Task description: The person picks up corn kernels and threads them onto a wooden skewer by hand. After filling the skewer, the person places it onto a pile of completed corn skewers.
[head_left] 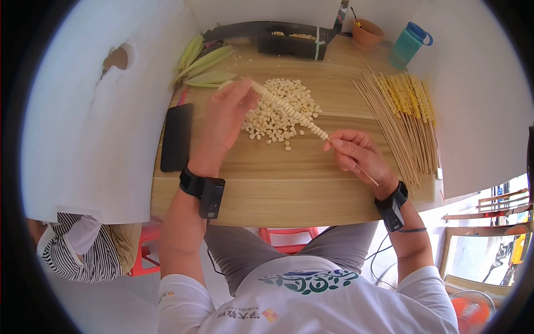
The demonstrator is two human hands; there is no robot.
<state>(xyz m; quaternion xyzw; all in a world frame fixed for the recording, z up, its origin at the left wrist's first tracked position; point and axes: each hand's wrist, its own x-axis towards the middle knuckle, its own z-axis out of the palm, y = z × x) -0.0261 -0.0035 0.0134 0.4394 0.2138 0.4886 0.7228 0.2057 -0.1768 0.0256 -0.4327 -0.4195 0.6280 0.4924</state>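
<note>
My right hand [359, 151] is closed on the lower end of a thin wooden skewer threaded with pale kernels [289, 108]. The skewer slants up to the left over a pile of loose, pale corn kernels [271, 123] on the wooden table. At the skewer's upper end is my left hand [229, 106], its fingers bent close together around the tip; whether a kernel is between them is hidden. Right of my right hand lie bare skewers [384, 119] and finished skewers with yellow kernels [409, 94].
Corn husks [206, 62] and a black phone [177, 137] lie at the left. Along the back are a black tray [292, 44], a clay pot [367, 34] and a teal bottle [408, 47]. White partitions flank the table [267, 195]. Another person in stripes [92, 256] is at lower left.
</note>
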